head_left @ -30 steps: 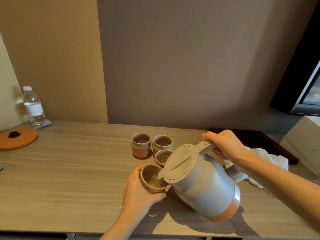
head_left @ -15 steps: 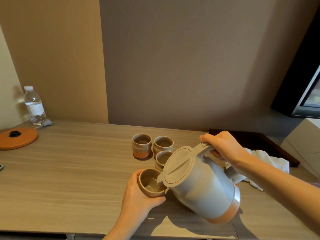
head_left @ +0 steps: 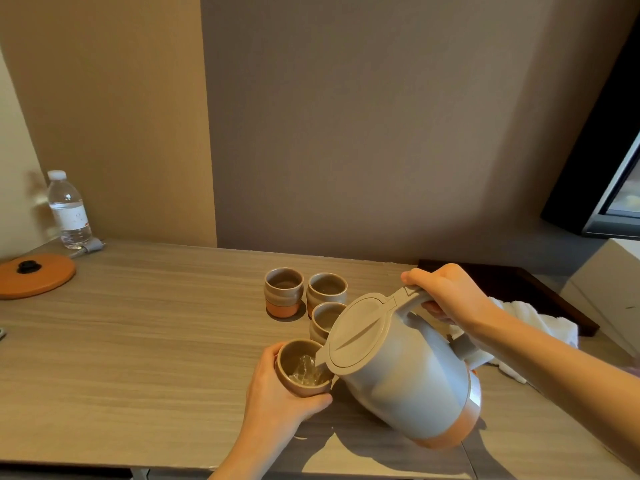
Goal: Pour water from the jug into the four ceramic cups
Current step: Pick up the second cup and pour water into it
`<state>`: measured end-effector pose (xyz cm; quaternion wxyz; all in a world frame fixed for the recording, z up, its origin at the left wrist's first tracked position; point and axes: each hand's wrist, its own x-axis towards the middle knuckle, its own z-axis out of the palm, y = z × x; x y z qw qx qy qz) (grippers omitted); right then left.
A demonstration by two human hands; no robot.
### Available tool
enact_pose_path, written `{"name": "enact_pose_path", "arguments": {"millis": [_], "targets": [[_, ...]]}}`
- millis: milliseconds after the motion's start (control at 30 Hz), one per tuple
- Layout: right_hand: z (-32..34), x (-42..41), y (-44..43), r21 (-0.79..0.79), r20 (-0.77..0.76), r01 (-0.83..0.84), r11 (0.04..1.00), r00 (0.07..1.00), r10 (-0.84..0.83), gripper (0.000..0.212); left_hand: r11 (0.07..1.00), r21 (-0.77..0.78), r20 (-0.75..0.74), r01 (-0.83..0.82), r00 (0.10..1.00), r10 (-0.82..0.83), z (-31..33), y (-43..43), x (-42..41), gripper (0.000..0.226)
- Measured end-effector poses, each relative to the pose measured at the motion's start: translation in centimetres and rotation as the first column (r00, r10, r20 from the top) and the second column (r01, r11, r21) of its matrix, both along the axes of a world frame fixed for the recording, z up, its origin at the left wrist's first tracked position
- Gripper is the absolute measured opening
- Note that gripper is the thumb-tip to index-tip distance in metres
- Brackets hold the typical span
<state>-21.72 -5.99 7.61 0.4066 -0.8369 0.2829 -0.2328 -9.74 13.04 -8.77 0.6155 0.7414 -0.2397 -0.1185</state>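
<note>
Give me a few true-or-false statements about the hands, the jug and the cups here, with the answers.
1. The right hand grips the jug by its handle. True.
2. The left hand holds a cup with water in it. True.
3. The jug stands upright on the table. False: it is tilted, with its spout over the cup in the left hand.
4. The water bottle lies on its side. False: it stands upright at the table's far left, by the wall.
</note>
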Motion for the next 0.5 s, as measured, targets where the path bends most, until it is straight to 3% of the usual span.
{"name": "enact_pose_path", "arguments": {"millis": [500], "targets": [[-0.38,0.24,-0.23,-0.027,-0.005,0.019,0.999,1.0,-0.02,0.05,1.0,0.003,-0.003,-0.003,1.0,0.003,-0.26,-0.05,0.08,0.093]]}}
